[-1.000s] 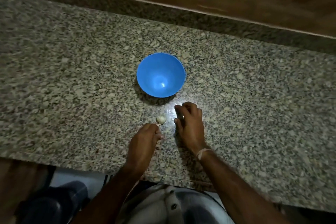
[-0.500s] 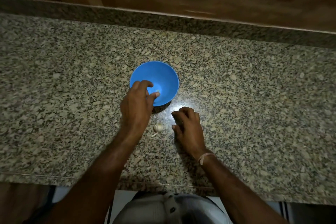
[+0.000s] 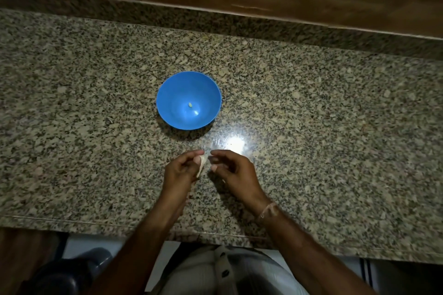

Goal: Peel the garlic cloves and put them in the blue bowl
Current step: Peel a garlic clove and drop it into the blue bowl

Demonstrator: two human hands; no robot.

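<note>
Near the front edge of a granite counter (image 3: 323, 163), a garlic (image 3: 202, 163) in pale, papery skin was gripped in the curled fingers of the left hand (image 3: 181, 171), just above the stone. The right hand (image 3: 233, 170) was held at the garlic's 3 o'clock, its fingers curled and its thumb and forefinger brought up to the skin. Whether anything was pinched between them could not be told. A band (image 3: 268, 211) was worn on the right wrist. At 12 o'clock from the hands, and apart from them, the bowl (image 3: 167, 96) was set upright, with a small peeled clove (image 3: 190, 104) lying near its middle. Farther off at 12 o'clock, the counter was closed by a dark stone ledge (image 3: 215, 24).

The garlic was judged light and firm, its skin dry, thin and easily torn, and the bared flesh likely slippery. It was judged best held by the body in one hand while loose skin at the tip was pinched away with the other. Counted: two hands, one garlic in hand, one clove in the bowl, one bowl.
</note>
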